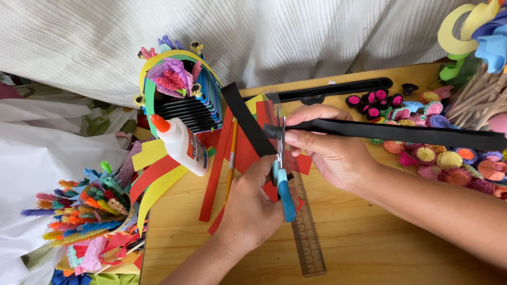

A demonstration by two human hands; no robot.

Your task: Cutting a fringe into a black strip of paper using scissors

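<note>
One black paper strip (401,133) (fringed end), scissors (281,174)

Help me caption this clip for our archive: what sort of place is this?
Probably a home paper-craft table. The left hand works blue-handled scissors on a black paper strip held by the right hand, with a glue bottle, coloured paper strips and small paper flowers on the wooden table.

One scissors (282,177), one glue bottle (182,145)
</note>
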